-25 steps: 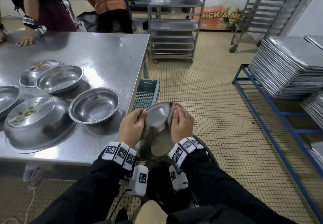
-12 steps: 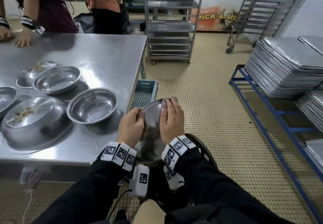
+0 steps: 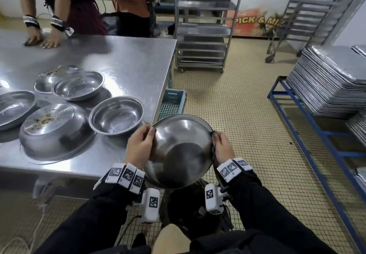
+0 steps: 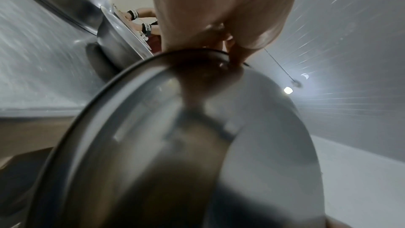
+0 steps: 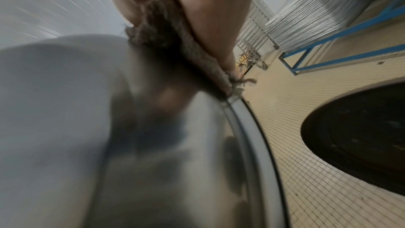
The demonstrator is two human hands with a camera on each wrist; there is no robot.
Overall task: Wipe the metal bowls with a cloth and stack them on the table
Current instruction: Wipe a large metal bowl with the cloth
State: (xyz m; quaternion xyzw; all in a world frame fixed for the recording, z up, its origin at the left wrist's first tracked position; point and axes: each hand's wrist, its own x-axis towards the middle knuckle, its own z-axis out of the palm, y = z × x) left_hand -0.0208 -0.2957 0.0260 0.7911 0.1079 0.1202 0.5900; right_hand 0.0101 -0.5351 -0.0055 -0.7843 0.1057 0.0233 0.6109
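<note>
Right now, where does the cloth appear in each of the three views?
Head: the cloth is a dark sliver at the right rim of the held bowl, under the right hand.
Left wrist: not in it.
Right wrist: top centre, bunched between fingers and the bowl's rim.
Shared landmark: the bowl itself, seen in all three views.

Steel table (image 3: 126, 59) with five metal bowls (image 3: 116, 115), one overturned (image 3: 53, 131), another person's hands (image 3: 42, 40) at its far edge.
</note>
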